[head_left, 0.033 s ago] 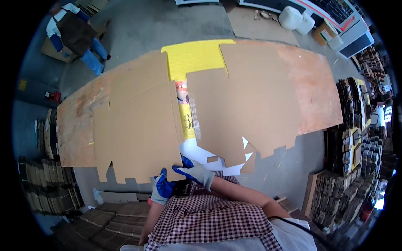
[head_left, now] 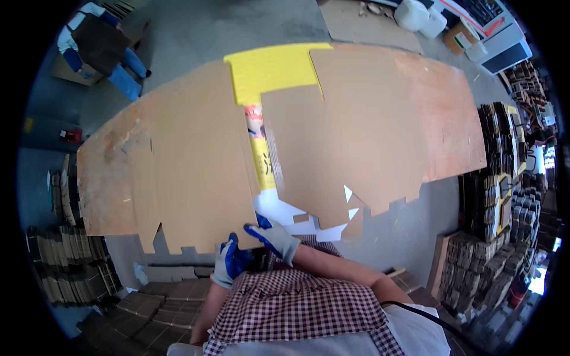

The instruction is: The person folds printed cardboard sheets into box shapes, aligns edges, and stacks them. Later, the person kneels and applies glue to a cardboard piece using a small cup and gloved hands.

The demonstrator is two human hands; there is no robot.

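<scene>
Cardboard sheet: lies brown side up on the table, left of the yellow printed strip.
Near edge: probably best held with 2 level, even grips, as 1-sided pulling could crease it.
Left hand: thumb pointing forward, seemingly pinching the edge; underside fingers are hidden.
Right hand: angled leftward, apparently gripping the near-right corner.

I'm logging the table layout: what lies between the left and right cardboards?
Between the left cardboard and the right cardboard, a printed strip shows, mostly yellow, turning white toward the person. The head view shows this.
</scene>
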